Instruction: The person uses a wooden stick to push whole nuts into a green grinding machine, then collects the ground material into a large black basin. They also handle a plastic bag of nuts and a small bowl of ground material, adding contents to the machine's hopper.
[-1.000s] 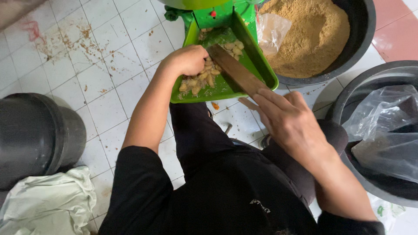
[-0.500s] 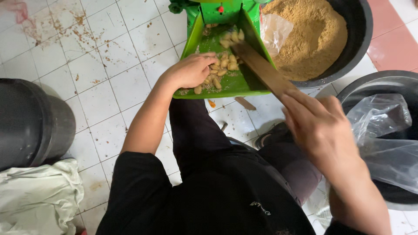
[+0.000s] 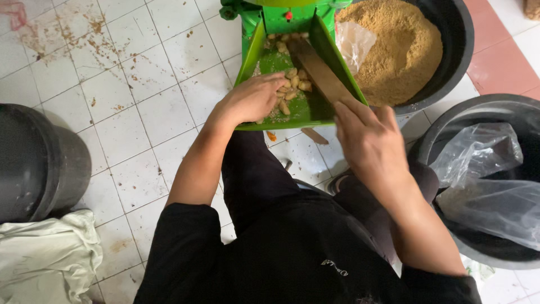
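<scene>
Nut pieces [image 3: 292, 84] lie in the green chute [image 3: 306, 112], top centre of frame. My left hand [image 3: 250, 100] rests loosely curled on them; my right hand [image 3: 368, 141] grips a wooden stick [image 3: 318, 70]. Risk: pieces spilling over the chute's lip onto the tiled floor [image 3: 140, 112].

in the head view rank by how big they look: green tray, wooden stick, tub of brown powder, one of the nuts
1. tub of brown powder, partly cut off
2. green tray
3. wooden stick, its end hidden by the right hand
4. nut
</scene>
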